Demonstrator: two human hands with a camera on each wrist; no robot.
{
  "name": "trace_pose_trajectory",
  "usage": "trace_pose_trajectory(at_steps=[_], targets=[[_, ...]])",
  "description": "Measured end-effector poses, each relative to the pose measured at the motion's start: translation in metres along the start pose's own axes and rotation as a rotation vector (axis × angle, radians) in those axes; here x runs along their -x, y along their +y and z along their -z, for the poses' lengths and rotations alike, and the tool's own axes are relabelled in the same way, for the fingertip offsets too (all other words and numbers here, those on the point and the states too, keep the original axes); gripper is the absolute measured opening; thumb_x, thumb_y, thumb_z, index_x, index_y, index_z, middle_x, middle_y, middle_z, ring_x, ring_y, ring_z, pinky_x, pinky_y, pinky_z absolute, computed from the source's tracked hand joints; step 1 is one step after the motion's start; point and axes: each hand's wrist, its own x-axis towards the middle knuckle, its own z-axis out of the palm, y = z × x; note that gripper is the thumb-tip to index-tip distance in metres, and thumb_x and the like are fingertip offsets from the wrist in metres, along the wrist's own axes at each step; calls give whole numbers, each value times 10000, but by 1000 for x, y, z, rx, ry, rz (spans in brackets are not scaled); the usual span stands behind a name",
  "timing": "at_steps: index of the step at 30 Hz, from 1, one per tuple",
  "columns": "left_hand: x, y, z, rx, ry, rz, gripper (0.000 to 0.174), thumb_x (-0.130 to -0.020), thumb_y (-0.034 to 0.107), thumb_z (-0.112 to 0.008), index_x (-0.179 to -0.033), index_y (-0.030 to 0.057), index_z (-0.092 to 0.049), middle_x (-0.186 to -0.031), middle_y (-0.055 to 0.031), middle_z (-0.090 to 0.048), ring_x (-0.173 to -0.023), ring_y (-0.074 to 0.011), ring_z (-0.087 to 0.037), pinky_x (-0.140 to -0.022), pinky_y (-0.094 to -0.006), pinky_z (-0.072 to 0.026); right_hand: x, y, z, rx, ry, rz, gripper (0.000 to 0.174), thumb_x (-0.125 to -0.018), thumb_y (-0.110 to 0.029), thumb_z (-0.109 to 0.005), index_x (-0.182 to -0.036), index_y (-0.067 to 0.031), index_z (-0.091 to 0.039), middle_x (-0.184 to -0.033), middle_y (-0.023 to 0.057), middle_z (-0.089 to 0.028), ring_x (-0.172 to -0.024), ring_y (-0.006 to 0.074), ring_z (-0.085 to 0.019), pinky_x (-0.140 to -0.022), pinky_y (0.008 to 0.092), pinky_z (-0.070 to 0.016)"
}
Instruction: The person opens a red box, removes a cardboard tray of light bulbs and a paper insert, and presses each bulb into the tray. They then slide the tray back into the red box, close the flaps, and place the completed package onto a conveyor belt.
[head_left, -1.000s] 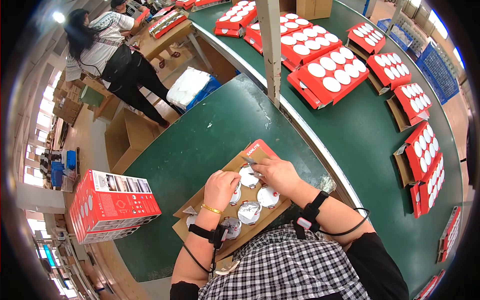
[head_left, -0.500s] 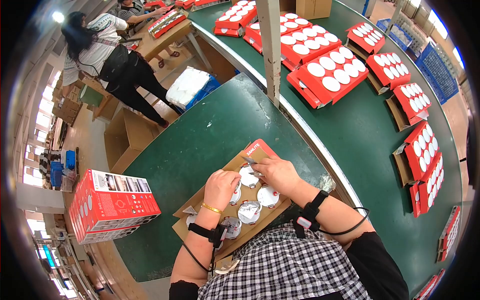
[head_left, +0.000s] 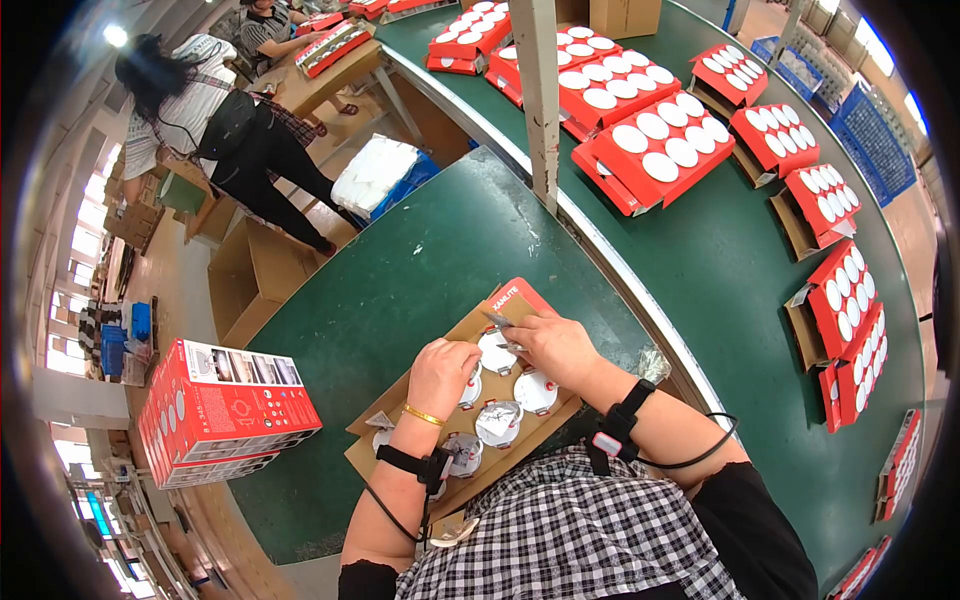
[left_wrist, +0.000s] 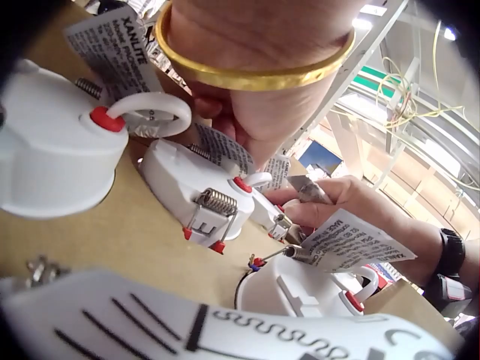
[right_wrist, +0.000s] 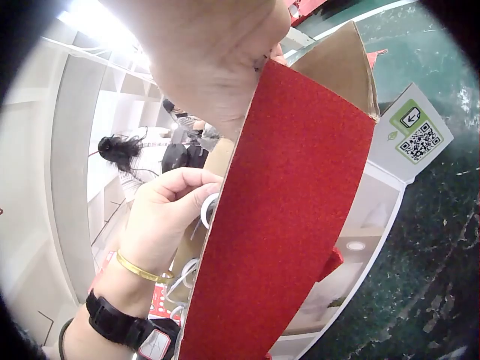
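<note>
A shallow cardboard tray (head_left: 425, 395) with a red XANLITE flap (head_left: 515, 292) lies on the green table, holding several white recessed downlights (head_left: 537, 392) back side up. Spring clips, short white cable loops and printed tags (left_wrist: 356, 244) show on them in the left wrist view. My left hand (head_left: 443, 378) bends over the far-left row, thumb and forefinger pinching at a downlight beside its white loop (right_wrist: 208, 211); I cannot tell which part. Between the fingers of my right hand (head_left: 553, 348) is a grey pointed metal tool (head_left: 496, 320), held over the downlight at the tray's far end.
Red printed boxes (head_left: 235, 410) stand at the table's left edge. Past a metal post (head_left: 545, 110), several red trays of white discs (head_left: 665, 145) line a curved green bench (head_left: 690, 270). Two people are at the back left, near an open carton (head_left: 255, 280) and a blue crate (head_left: 415, 185).
Both hands keep nearly the same place over the tray. In the background, the standing person shifts slightly left, and the person behind comes more into view.
</note>
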Motion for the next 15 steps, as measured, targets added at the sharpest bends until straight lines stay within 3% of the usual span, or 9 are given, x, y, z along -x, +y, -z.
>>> trace_pose_trajectory(at_steps=[15], targets=[[-2, -1, 0, -4, 3, -19, 52, -775, 84, -720, -814, 65, -692, -784, -77, -699, -760, -275, -644, -726, -394, -508, 0, 0, 1, -7, -10, -11, 332, -825, -242, -713, -1152, -182, -709, -967, -7, -668, -938, 211, -671, -779, 346, -554]])
